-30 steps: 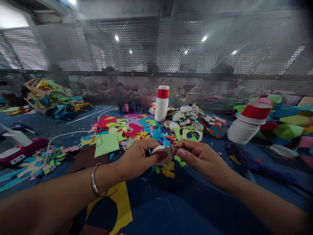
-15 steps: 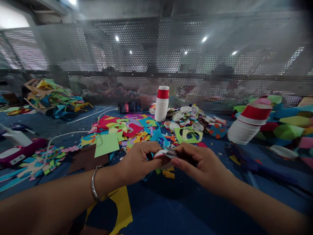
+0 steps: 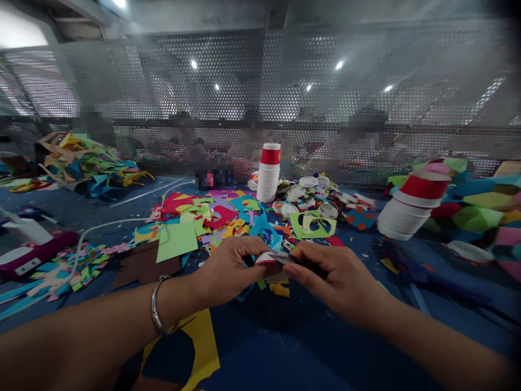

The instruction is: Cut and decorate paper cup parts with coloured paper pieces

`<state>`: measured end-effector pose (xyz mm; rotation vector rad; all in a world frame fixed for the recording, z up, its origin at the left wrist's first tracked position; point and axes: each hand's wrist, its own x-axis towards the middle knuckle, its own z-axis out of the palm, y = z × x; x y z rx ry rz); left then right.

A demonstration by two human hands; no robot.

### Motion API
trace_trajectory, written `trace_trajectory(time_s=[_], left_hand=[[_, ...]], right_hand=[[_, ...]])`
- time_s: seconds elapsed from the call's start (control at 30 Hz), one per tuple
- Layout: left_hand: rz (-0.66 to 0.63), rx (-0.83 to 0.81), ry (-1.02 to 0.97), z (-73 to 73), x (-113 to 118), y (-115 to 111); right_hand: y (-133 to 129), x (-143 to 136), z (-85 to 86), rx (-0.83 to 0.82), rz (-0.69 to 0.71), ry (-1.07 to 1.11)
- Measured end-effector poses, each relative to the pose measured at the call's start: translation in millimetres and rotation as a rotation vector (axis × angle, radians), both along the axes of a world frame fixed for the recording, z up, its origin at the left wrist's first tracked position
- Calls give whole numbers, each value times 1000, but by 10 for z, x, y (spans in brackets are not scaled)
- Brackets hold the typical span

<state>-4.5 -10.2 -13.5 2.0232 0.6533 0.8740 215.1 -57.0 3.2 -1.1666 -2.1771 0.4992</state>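
Near the middle of the view, my left hand [image 3: 232, 269] pinches a small red and white paper piece [image 3: 266, 258] between thumb and fingers. My right hand [image 3: 321, 269], closed around scissors, faces it from the right. The grey scissor blades [image 3: 280, 255] lie across the paper piece and look almost closed; the handles are hidden in the fingers. Below the hands, small yellow scraps [image 3: 280, 290] lie on the blue table [image 3: 285, 353]. A yellow sheet with a round hole [image 3: 205, 347] lies under my left forearm.
Coloured paper scraps [image 3: 177, 241] and a cup stack [image 3: 268, 174] stand beyond my hands. Cut cup bottoms [image 3: 297, 193] lie behind right. Rightward are a tilted cup stack [image 3: 413, 203] and a dark blue glue gun [image 3: 431, 277]. At left are a purple power strip [image 3: 40, 255] and a white cable [image 3: 109, 222].
The scissor blades have closed further over the paper piece, which has tilted slightly. Both hands stay in nearly the same place.
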Motion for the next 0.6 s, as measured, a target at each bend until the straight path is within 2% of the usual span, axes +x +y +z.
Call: trace_trajectory(time_s=[0.1,0.33,0.43,0.6], left_hand=[[11,-15,17,-2,-4,9],[-21,-276,-105,-57,19,60],[-24,-366,-177,-65,36,71],[4,-404,-202,-36,46,54]], right_hand=[[11,11,-16,-31,-12,25],[93,35,33,-108,-153,176],[128,27,16,-202,-126,235],[168,17,-98,-325,-12,320]])
